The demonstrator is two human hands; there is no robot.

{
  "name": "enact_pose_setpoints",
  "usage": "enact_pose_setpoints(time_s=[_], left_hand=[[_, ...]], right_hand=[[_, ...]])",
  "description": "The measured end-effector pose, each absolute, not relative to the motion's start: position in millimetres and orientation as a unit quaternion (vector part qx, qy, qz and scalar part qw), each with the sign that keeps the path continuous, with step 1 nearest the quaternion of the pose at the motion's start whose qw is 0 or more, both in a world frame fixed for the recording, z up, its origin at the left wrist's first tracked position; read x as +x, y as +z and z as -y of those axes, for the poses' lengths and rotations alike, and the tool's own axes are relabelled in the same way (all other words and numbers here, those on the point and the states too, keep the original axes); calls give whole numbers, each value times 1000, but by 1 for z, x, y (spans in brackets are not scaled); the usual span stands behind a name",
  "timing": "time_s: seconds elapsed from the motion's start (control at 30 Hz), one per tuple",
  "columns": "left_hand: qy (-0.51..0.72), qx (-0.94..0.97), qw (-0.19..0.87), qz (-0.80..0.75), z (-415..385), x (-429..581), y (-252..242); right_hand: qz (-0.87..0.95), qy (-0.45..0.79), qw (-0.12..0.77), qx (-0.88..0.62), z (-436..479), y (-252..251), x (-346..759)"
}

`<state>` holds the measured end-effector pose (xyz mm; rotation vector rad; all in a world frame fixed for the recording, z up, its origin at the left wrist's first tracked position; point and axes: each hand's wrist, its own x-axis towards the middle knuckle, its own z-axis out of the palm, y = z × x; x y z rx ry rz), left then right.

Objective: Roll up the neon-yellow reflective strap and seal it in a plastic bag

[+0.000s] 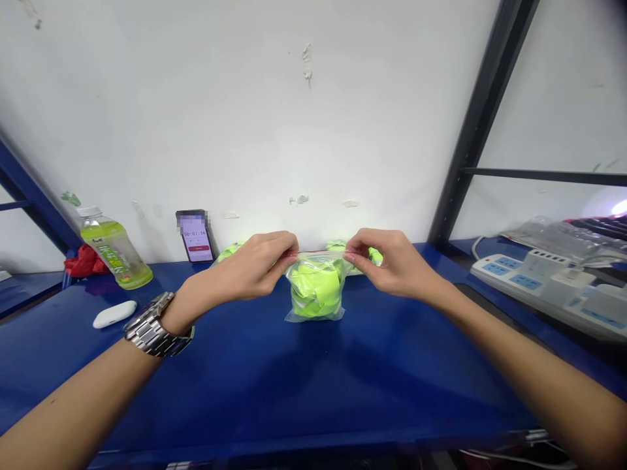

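A clear plastic bag (317,290) with bright yellow-green folded material inside hangs upright between my hands, over the blue table (294,391). My left hand (255,266) pinches the bag's top left corner between thumb and fingers. At the top right corner, my right hand (385,261) pinches the bag's edge the same way. The bag's top edge is stretched straight between the two pinches. More yellow-green bundles (376,256) lie behind the bag by the wall, partly hidden by my hands.
On the left are a drink bottle (116,248), a red cloth (85,262), a white case (114,314) and a phone (196,236) leaning on the wall. Power strips (526,277) lie at the right, beside a black metal post (473,130).
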<state>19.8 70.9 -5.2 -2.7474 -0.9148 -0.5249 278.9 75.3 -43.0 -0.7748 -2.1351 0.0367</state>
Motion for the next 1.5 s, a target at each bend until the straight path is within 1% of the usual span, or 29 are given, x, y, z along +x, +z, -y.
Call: enact_pose_setpoints(time_s=[0.17, 0.33, 0.53, 0.67, 0.77, 0.93, 1.0, 1.07, 1.23, 1.43, 1.5], left_hand=[[-183, -928, 112, 304, -72, 20, -9], [-237, -909, 165, 301, -72, 26, -18], [-203, -923, 116, 305, -63, 25, -9], [-177, -927, 122, 308, -62, 29, -5], [-144, -923, 172, 311, -63, 35, -6], [-102, -891, 299, 328, -65, 45, -13], [-101, -873, 336, 338, -67, 48, -17], [-116, -866, 349, 338, -70, 51, -22], [-178, -874, 308, 330, -81, 54, -29], [-204, -914, 157, 313, -72, 52, -15], [-201, -917, 151, 308, -69, 54, -12]], right_hand=[[857, 25, 412, -308, -74, -43, 276], [866, 23, 393, -310, -68, -40, 273], [875, 19, 373, -309, -67, -36, 267], [883, -9, 359, -301, -68, -36, 262], [885, -36, 350, -304, -69, -37, 260], [884, -69, 342, -310, -72, -37, 258], [884, -74, 345, -307, -74, -36, 257], [884, -80, 350, -300, -75, -36, 256], [881, -78, 360, -297, -76, -37, 256], [860, -71, 375, -338, -77, -41, 256], [855, -85, 377, -346, -76, -41, 254]])
